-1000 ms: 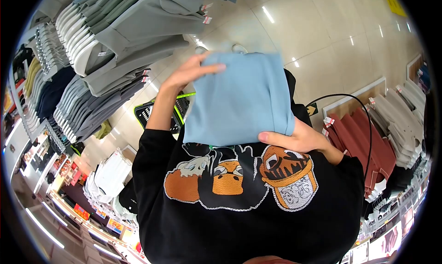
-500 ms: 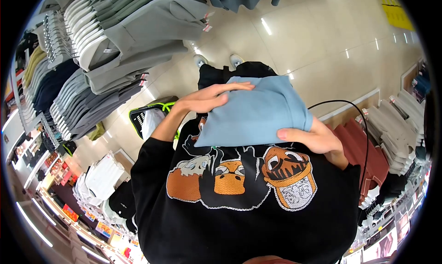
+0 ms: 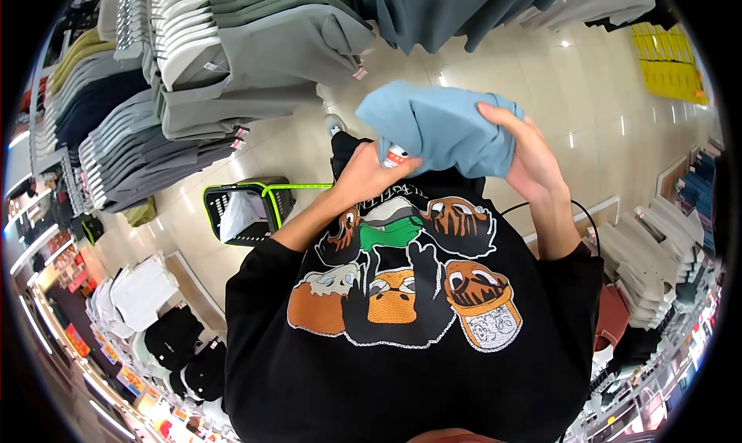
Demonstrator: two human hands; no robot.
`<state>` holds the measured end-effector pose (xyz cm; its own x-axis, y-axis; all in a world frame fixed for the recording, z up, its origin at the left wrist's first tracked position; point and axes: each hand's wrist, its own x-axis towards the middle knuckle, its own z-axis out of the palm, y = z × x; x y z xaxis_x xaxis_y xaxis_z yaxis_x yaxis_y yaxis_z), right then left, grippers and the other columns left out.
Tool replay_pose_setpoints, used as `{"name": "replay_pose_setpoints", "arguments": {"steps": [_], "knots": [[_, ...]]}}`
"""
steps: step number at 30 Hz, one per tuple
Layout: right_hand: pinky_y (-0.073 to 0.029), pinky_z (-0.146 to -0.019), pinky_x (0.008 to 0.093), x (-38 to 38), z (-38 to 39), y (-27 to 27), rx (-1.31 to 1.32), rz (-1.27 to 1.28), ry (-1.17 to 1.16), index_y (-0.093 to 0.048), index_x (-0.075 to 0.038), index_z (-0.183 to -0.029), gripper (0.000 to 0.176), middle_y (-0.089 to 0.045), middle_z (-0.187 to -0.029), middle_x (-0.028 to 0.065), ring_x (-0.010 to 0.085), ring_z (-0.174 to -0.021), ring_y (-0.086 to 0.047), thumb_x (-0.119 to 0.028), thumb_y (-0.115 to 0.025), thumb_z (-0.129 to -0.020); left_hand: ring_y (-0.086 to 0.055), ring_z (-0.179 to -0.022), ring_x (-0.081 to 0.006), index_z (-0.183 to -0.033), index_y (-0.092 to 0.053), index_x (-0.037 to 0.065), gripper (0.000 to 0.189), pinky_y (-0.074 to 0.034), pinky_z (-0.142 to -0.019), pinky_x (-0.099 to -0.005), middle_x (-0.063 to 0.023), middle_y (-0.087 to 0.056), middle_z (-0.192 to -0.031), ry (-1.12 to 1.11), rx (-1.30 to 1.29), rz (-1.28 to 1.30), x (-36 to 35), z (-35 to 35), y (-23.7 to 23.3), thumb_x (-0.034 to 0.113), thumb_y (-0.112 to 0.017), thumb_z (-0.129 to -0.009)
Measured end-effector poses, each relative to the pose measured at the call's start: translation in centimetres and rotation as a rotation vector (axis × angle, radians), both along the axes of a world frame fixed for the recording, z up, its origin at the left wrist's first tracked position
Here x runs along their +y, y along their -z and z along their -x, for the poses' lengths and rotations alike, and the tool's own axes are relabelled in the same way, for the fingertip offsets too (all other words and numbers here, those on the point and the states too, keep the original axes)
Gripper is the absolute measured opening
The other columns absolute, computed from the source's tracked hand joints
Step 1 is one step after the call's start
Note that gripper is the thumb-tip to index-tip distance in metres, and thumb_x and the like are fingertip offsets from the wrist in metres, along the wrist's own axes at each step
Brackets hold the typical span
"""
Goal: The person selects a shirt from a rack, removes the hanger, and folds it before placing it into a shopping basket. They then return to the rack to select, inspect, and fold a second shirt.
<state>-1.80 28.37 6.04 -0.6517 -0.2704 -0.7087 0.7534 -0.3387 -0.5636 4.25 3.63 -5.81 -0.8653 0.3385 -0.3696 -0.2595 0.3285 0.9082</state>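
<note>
A folded light blue garment [image 3: 456, 126] is held in front of my body, above my black printed sweatshirt [image 3: 402, 366]. On its right end my right hand [image 3: 533, 153] is closed, thumb on top and fingers underneath. My left hand [image 3: 375, 172] is closed at the left lower edge, right by a white and red price tag [image 3: 396, 156] that hangs there. Part of the left fingers is hidden behind the tag and cloth.
A black shopping basket [image 3: 287, 199] with a green rim and a white bag inside stands on the floor at left. Racks of hanging shirts [image 3: 278, 64] fill the upper left. Dark shirts [image 3: 448, 10] hang ahead, and beige garments [image 3: 641, 242] are at right.
The garment has been raised away from my chest and turned, bringing its tag into sight. My left hand moved from its top to the tag's edge; my right hand moved up with the cloth.
</note>
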Motion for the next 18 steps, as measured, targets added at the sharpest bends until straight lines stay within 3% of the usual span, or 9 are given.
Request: {"name": "replay_pose_setpoints", "arguments": {"steps": [3, 7, 9, 11, 12, 13, 15, 17, 18], "knots": [[-0.054, -0.091, 0.0322, -0.1, 2.3, 1.2, 0.036, 0.049, -0.031, -0.063, 0.001, -0.123, 0.036, -0.070, -0.115, 0.0080, 0.0175, -0.103, -0.068, -0.023, -0.069, -0.096, -0.065, -0.073, -0.0178, -0.105, -0.068, -0.001, 0.040, -0.053, -0.072, -0.0351, -0.0128, -0.071, -0.084, -0.126, 0.016, -0.012, -0.6, 0.5, 0.3, 0.035, -0.077, -0.089], [-0.049, -0.099, 0.0352, -0.3, 5.4, 2.5, 0.054, 0.157, -0.059, -0.060, -0.001, -0.129, 0.039, -0.068, -0.121, 0.0062, 0.0169, -0.110, -0.065, -0.025, -0.065, -0.099, -0.063, -0.077, -0.0106, -0.105, -0.069, 0.000, 0.033, -0.052, -0.072, -0.0306, -0.0043, -0.072, -0.087, -0.256, -0.063, -0.078, -2.7, 1.4, -2.9, 0.028, -0.078, -0.089], [-0.047, -0.104, 0.0359, -1.3, 6.4, 3.7, 0.265, 0.163, -0.087, -0.064, 0.003, -0.125, 0.037, -0.067, -0.126, 0.0093, 0.0186, -0.116, -0.063, -0.025, -0.063, -0.101, -0.063, -0.081, -0.0094, -0.108, -0.069, 0.001, 0.034, -0.053, -0.073, -0.0293, -0.0020, -0.071, -0.092, -0.294, -0.107, -0.121, -3.9, 1.3, -4.6, 0.024, -0.081, -0.088], [-0.045, -0.106, 0.0364, -3.1, 7.2, 7.7, 0.395, 0.066, -0.082, -0.062, 0.002, -0.128, 0.039, -0.067, -0.127, 0.0109, 0.0204, -0.119, -0.062, -0.026, -0.062, -0.101, -0.065, -0.085, -0.0106, -0.111, -0.068, 0.000, 0.037, -0.054, -0.076, -0.0300, -0.0037, -0.071, -0.096, -0.465, -0.049, -0.322, -4.9, 0.4, -5.4, 0.022, -0.083, -0.086], [-0.043, -0.109, 0.0368, -4.0, 7.2, 10.3, 0.527, -0.028, -0.045, -0.060, 0.002, -0.131, 0.041, -0.066, -0.129, 0.0126, 0.0222, -0.122, -0.061, -0.026, -0.062, -0.102, -0.065, -0.096, -0.0127, -0.123, -0.063, -0.002, 0.051, -0.055, -0.084, -0.0307, -0.0067, -0.070, -0.110, -0.487, -0.068, -0.343, -5.5, 0.0, -5.6, 0.019, -0.085, -0.083], [-0.040, -0.113, 0.0395, -5.2, 7.0, 13.0, 0.535, -0.010, -0.079, -0.054, 0.001, -0.138, 0.052, -0.061, -0.138, 0.0165, 0.0256, -0.130, -0.056, -0.039, -0.056, -0.104, -0.065, -0.096, -0.0127, -0.123, -0.063, -0.002, 0.051, -0.055, -0.084, -0.0307, -0.0067, -0.070, -0.110, -0.519, -0.060, -0.345, -5.9, -0.6, -5.5, 0.019, -0.085, -0.083], [-0.039, -0.114, 0.0431, -7.9, 5.2, 15.9, 0.226, 0.093, -0.329, -0.046, 0.000, -0.145, 0.066, -0.051, -0.149, 0.0170, 0.0281, -0.138, -0.049, -0.052, -0.049, -0.104, -0.063, -0.107, -0.0153, -0.137, -0.054, -0.001, 0.066, -0.053, -0.093, -0.0327, -0.0095, -0.066, -0.123, -0.712, -0.031, -0.579, -6.4, -2.2, -5.0, 0.017, -0.085, -0.081], [-0.039, -0.114, 0.0461, -11.2, 3.0, 17.5, -0.264, 0.479, -0.449, -0.043, -0.003, -0.148, 0.074, -0.047, -0.153, 0.0144, 0.0280, -0.140, -0.046, -0.062, -0.043, -0.103, -0.061, -0.118, -0.0200, -0.147, -0.042, -0.001, 0.080, -0.051, -0.101, -0.0368, -0.0127, -0.060, -0.134, -0.764, -0.063, -0.649, -7.5, -4.0, -3.9, 0.017, -0.084, -0.081], [-0.040, -0.114, 0.0458, -12.8, 1.5, 16.9, -0.255, 0.372, -0.456, -0.042, -0.005, -0.150, 0.075, -0.048, -0.152, 0.0134, 0.0279, -0.139, -0.047, -0.063, -0.044, -0.102, -0.061, -0.119, -0.0219, -0.148, -0.040, -0.001, 0.081, -0.051, -0.102, -0.0387, -0.0135, -0.060, -0.134, -0.847, -0.150, -0.728, -8.0, -5.0, -3.2, 0.018, -0.083, -0.082]]}}
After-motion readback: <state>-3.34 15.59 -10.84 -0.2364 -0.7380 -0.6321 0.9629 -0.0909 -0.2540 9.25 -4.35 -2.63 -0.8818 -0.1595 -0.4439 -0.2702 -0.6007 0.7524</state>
